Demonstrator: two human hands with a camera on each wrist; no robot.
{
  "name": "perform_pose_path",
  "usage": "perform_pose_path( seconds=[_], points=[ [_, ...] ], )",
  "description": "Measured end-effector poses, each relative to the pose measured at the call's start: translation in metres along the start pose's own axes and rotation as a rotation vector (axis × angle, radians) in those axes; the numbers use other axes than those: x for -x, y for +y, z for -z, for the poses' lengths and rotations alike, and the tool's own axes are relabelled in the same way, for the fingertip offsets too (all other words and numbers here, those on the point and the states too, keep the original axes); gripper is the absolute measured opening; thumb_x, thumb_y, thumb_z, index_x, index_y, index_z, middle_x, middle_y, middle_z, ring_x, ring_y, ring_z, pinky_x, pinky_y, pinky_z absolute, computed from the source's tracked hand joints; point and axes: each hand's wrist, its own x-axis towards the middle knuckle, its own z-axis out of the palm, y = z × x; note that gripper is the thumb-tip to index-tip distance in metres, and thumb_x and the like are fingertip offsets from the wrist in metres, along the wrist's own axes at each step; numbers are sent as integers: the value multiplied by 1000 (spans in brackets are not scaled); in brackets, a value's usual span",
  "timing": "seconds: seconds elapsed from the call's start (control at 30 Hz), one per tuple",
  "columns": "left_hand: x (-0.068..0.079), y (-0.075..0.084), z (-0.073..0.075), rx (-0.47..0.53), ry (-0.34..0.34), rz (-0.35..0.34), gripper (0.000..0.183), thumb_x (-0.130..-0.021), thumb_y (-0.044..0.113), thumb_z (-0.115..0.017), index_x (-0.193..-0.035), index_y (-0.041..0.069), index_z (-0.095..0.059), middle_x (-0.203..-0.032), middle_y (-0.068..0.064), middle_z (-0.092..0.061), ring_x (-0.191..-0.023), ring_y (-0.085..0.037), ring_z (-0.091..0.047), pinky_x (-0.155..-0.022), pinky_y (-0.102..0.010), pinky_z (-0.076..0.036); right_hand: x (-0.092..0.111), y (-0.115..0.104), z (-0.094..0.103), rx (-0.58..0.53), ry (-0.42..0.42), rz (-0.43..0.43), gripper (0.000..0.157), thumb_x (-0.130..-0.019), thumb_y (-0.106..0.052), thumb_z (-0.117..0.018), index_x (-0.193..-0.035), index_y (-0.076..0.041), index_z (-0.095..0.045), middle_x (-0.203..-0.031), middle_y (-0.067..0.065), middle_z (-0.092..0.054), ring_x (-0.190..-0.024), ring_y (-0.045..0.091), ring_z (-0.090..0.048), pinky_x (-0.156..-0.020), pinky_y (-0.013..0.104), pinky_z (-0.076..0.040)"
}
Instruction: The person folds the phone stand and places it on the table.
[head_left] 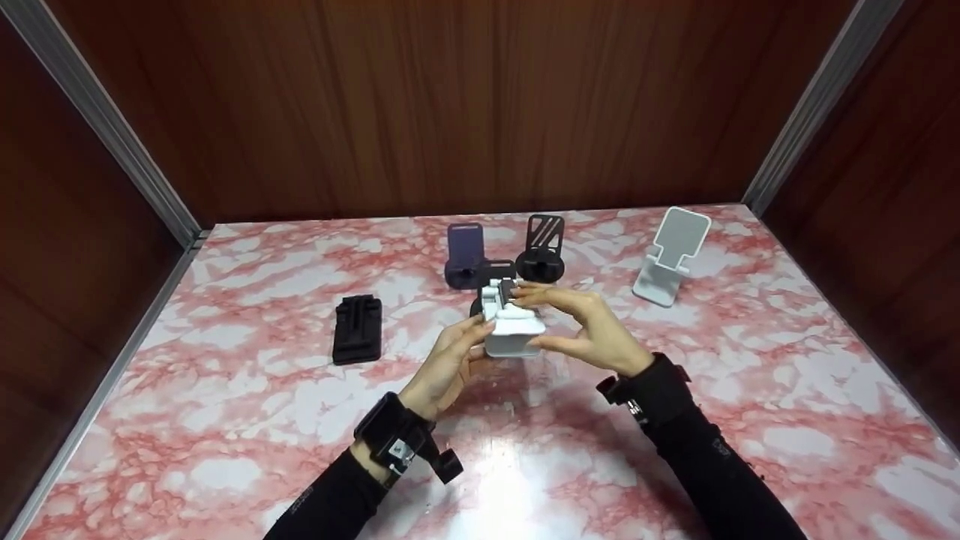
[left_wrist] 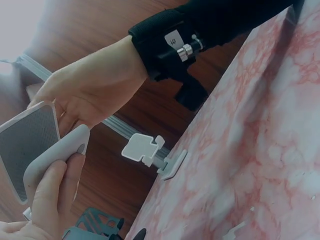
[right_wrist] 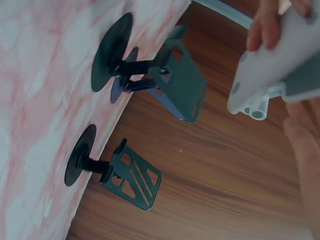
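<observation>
Marbled table, head view: the pink-and-white table [head_left: 780, 375] has its far edge along the wooden back wall [head_left: 450, 112], with metal strips up the corners; bare surface stretches toward me and out to both sides.
White folding stand: this phone stand [head_left: 514, 345] is held off the table near the middle.
Round-based stands: the purple stand [head_left: 466, 247] and the black slotted stand [head_left: 540, 267] stand beyond it; another black stand [head_left: 497, 267] is just behind it, partly hidden.
Outer stands: the folded black stand [head_left: 358, 330] lies well to the left; the grey-padded stand [head_left: 679, 238] stands well to the right.
My left hand: this hand [head_left: 446, 364] pinches the stand's left side, thumb toward me.
My right hand: this hand [head_left: 600, 330] comes in from the right, pinching with thumb low and fingers over the top.
Padded plate, left wrist view: it tilts away from the white base, a wedge-shaped gap between them; my left fingers lie along the base, my right wrist bent behind.
Hinge, right wrist view: its white barrel sticks out below the base, apart from the round-based stands.
</observation>
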Motion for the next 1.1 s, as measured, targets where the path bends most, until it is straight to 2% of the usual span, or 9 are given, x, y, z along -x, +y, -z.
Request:
perform_pose_path(
  seconds=[0.07, 0.17, 0.3, 0.37, 0.47, 0.57, 0.73, 0.9, 1.1],
  points=[
    [0, 1, 1, -5, 3, -9, 70, -98, 26, -49, -150, -10, -21, -130, -20, -60, -100, -15, -67, -95, -33, -56, 0, -2, 2, -53, 11, -61, 40, -86, 0, -72, -126, -2, -65, -137, 16, -61, -134, 33, -51, -116, 30, -39],
    [0, 3, 1, 2, 0, -27, 68, -97, 23, -50, -149, -11, -24, -129, -19, -60, -100, -15, -68, -98, -33, -55, 0, -6, 2, -95, 80, -183, 39, -91, 0, -66, -130, 3, -61, -137, 21, -59, -132, 34, -52, -112, 31, -43],
    [-1, 4, 3, 18, -1, -50, 62, -98, 19, -50, -148, -10, -29, -126, -16, -62, -101, -15, -69, -100, -35, -54, -2, -7, 3, -113, 173, -387, 45, -90, -8, -70, -132, 3, -58, -131, 22, -62, -123, 31, -58, -105, 33, -50],
    [-1, 5, 3, 19, 6, -58, 62, -98, 18, -50, -148, -10, -29, -127, -18, -61, -100, -15, -69, -97, -33, -56, -2, -6, 4, -134, 163, -468, 48, -91, -12, -70, -134, 3, -56, -126, 22, -64, -116, 27, -62, -100, 33, -54],
    [-1, 5, 4, 13, 26, -67, 62, -97, 15, -51, -149, -11, -27, -128, -18, -60, -99, -13, -68, -92, -27, -57, -1, -4, 5, -234, 84, -558, 51, -95, -18, -66, -139, 4, -52, -123, 23, -65, -105, 19, -67, -94, 33, -57],
    [-2, 5, 4, 4, 43, -68, 62, -97, 14, -52, -149, -11, -29, -123, -14, -62, -97, -11, -67, -88, -24, -58, 0, -2, 5, -395, 19, -618, 53, -98, -17, -62, -142, 6, -46, -121, 23, -66, -96, 14, -70, -90, 35, -59],
    [-4, 4, 5, -6, 41, -69, 59, -97, 12, -51, -148, -12, -31, -124, -14, -62, -99, -11, -66, -92, -25, -57, 1, 0, 3, -541, -24, -655, 52, -100, -13, -56, -143, 11, -41, -107, 8, -71, -87, 13, -71, -86, 35, -61],
    [-4, 3, 5, 4, 35, -68, 56, -97, 9, -49, -147, -11, -32, -127, -15, -59, -100, -11, -65, -98, -29, -55, 2, 2, 1, -618, -19, -666, 51, -99, -8, -55, -142, 14, -38, -101, 2, -72, -83, 12, -71, -85, 33, -61],
    [-5, 3, 6, -2, 42, -72, 56, -97, 6, -49, -147, -12, -33, -126, -14, -60, -99, -10, -65, -95, -27, -56, 2, 3, -1, -656, 1, -686, 49, -98, -2, -55, -141, 14, -38, -97, 2, -73, -81, 12, -71, -83, 33, -62]
  ],
)
